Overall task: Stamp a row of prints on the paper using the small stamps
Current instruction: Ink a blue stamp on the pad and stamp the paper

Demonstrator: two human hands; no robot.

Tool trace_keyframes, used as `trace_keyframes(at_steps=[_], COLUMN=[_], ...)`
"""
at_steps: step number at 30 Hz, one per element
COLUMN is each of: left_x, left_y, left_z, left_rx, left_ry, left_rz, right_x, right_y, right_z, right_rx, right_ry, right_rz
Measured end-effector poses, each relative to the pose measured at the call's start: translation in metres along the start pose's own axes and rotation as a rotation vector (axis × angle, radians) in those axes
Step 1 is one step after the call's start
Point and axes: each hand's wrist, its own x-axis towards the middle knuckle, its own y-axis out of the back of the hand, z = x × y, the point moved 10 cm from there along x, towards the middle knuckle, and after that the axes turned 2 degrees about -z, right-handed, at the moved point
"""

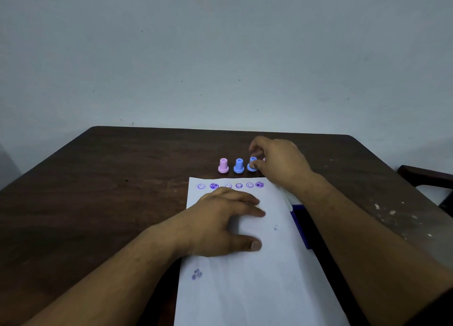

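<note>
Seen from the head camera, a person's right hand (277,161) pinches a blue stamp (252,164) at the far edge of the paper (245,276), thumb and forefinger closed on its stem, while the left hand (220,222) lies flat and open on the sheet, holding nothing. Six purple prints (230,186) run along the paper's top edge. A second blue stamp (238,166) and a pink stamp (223,165) stand upright on the dark counter (122,190) just beyond.

Done well, the step likely calls for a straight lift or set-down so the neighbouring stamps stay standing, with the left palm pinning the sheet.

Whether the held stamp touches the counter cannot be told. A sliver of pink (264,159) shows behind the fingers, perhaps another stamp. A blue object (300,225) lies half hidden under the right forearm, and the third print looks faint.
</note>
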Motion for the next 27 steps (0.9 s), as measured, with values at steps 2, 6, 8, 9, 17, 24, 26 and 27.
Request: trace_keyframes(at_steps=[2, 6, 8, 9, 17, 24, 26, 27], left_x=[0.0002, -0.0005, -0.0008, -0.0008, 0.0002, -0.0004, -0.0005, -0.0005], left_y=[0.0000, -0.0003, 0.0002, 0.0002, -0.0012, -0.0006, -0.0006, -0.0005], left_z=[0.0007, 0.0003, 0.0005, 0.0004, -0.0007, 0.0001, 0.0000, -0.0002], left_rx=[0.004, 0.004, 0.006, 0.007, 0.005, 0.005, 0.010, 0.011], left_ry=[0.000, 0.005, 0.005, 0.005, 0.010, 0.006, 0.004, 0.003], left_rz=[-0.003, -0.008, -0.005, -0.004, -0.009, -0.009, -0.011, -0.010], right_x=[0.0006, 0.0013, 0.0009, 0.0007, -0.0006, -0.0014, -0.0018, -0.0019], right_y=[-0.0012, -0.0036, -0.0037, -0.0036, -0.0037, -0.0044, -0.0040, -0.0039], right_z=[0.0016, 0.0040, 0.0045, 0.0047, 0.0058, 0.0072, 0.0070, 0.0067], right_rx=[-0.010, -0.008, -0.011, -0.009, 0.009, 0.006, 0.007, 0.006], right_ry=[-0.002, -0.009, -0.017, -0.019, -0.050, -0.074, -0.078, -0.079], right_rz=[-0.002, -0.015, -0.021, -0.023, -0.043, -0.059, -0.061, -0.061])
